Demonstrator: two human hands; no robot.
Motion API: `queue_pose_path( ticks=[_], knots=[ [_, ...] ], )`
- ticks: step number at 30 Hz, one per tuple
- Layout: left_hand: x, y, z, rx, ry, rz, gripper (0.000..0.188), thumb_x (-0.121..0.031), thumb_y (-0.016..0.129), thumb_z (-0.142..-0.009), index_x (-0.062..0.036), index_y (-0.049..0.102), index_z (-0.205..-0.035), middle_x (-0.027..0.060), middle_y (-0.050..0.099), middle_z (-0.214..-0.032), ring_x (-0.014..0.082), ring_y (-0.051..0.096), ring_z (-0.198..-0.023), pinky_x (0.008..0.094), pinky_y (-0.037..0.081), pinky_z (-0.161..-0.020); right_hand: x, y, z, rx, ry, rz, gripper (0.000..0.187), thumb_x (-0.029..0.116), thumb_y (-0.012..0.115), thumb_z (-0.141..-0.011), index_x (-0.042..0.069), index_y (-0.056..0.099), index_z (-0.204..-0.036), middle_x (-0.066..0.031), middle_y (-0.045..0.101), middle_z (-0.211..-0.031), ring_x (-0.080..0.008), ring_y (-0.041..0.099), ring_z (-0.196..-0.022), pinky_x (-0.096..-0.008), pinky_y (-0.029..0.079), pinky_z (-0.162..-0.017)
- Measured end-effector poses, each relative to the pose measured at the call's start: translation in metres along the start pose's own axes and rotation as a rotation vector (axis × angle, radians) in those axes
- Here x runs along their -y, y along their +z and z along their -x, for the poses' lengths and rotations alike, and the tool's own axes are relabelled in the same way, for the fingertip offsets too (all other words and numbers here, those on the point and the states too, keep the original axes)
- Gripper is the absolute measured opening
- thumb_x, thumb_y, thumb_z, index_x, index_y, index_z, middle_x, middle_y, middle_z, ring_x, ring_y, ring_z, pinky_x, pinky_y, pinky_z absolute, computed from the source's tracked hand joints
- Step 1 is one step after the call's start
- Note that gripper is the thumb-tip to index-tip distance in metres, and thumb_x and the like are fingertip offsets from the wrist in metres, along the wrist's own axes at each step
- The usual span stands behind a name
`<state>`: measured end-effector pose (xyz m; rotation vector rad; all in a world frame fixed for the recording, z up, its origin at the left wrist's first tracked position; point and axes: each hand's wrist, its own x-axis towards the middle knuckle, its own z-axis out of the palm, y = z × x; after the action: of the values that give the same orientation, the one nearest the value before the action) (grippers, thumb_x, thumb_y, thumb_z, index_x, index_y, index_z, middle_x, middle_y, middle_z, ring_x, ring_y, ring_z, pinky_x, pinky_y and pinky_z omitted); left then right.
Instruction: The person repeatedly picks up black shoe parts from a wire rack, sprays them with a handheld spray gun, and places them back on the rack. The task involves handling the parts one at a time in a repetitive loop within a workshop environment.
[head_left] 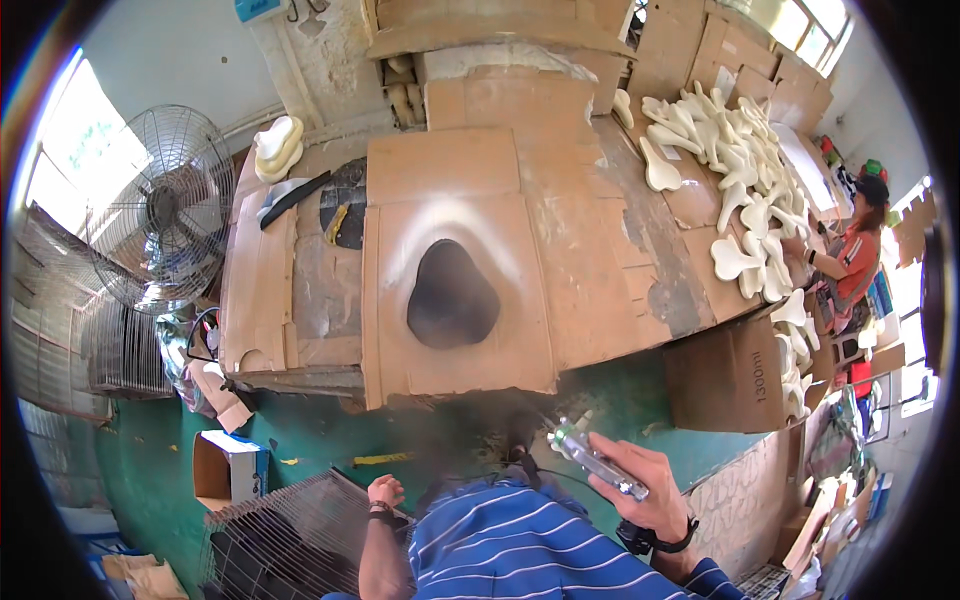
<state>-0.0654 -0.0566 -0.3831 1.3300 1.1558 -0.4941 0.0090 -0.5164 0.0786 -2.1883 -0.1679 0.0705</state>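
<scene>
My right hand (652, 488) is wrapped round a silver spray gun (600, 464) with a green part near its front, held low past the table's front edge. A thin dark hose trails near it. My left hand (386, 490) hangs beside my body with its fingers curled in and nothing visible in them. Ahead of me, a dark saddle-shaped patch (452, 295) shows on a cardboard sheet (400, 370); whether it is a flat piece or a cut-out I cannot tell. A whitish haze rings its upper edge.
Cream saddle-shaped pads (735, 150) are heaped at the table's right, with more in a cardboard box (725, 380). A few pads (277, 150) stack at the left, by a dark-handled tool (295, 200) and a wire fan (160, 208). A person (860, 255) works at the right.
</scene>
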Motion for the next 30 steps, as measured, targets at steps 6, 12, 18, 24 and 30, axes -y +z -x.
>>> queue_pose_path(
  ticks=[6,12,18,24,30],
  knots=[
    [0.012,0.002,0.011,-0.028,-0.017,-0.098,0.034,-0.01,0.059,-0.091,-0.0026,0.057,-0.124,0.0107,0.067,-0.087,0.0207,0.066,-0.068,0.0367,0.054,-0.054,-0.012,-0.002,-0.013,-0.214,-0.032,0.013,0.059,-0.004,0.074,-0.076,0.002,0.058,-0.132,-0.0179,0.067,-0.092,-0.0328,0.066,-0.075,-0.0348,0.052,-0.067],
    [0.02,0.002,0.024,-0.064,-0.092,-0.098,0.033,-0.014,0.059,-0.092,-0.0035,0.059,-0.124,0.0078,0.068,-0.085,0.0206,0.068,-0.068,0.033,0.049,-0.046,-0.021,-0.026,0.008,-0.184,0.091,0.043,0.053,-0.003,0.074,-0.076,0.0,0.061,-0.128,-0.0193,0.069,-0.096,-0.0327,0.069,-0.08,-0.0339,0.053,-0.072],
    [0.013,0.007,0.021,-0.031,-0.063,-0.17,0.031,-0.011,0.06,-0.091,-0.0037,0.058,-0.121,0.0083,0.066,-0.089,0.0219,0.066,-0.071,0.0429,0.059,-0.061,-0.02,-0.035,0.025,-0.02,0.156,-0.044,0.053,0.001,0.076,-0.077,0.001,0.062,-0.127,-0.0183,0.07,-0.098,-0.0321,0.068,-0.079,-0.0337,0.053,-0.071],
    [0.004,0.013,0.007,-0.022,-0.032,-0.07,0.038,-0.01,0.06,-0.091,-0.0011,0.055,-0.128,0.012,0.066,-0.09,0.0232,0.065,-0.069,0.0368,0.055,-0.052,-0.019,-0.021,0.002,-0.03,0.013,-0.06,0.058,-0.002,0.075,-0.076,0.003,0.059,-0.131,-0.0163,0.067,-0.09,-0.0314,0.065,-0.074,-0.0339,0.051,-0.067],
    [-0.008,0.022,0.006,-0.006,-0.028,-0.116,0.039,-0.011,0.06,-0.091,-0.0009,0.054,-0.129,0.015,0.066,-0.1,0.0278,0.067,-0.081,0.0461,0.06,-0.069,-0.029,-0.024,-0.001,-0.179,0.051,-0.032,0.057,-0.003,0.075,-0.075,0.002,0.06,-0.13,-0.017,0.067,-0.091,-0.0322,0.066,-0.075,-0.0342,0.052,-0.068]
  ],
)
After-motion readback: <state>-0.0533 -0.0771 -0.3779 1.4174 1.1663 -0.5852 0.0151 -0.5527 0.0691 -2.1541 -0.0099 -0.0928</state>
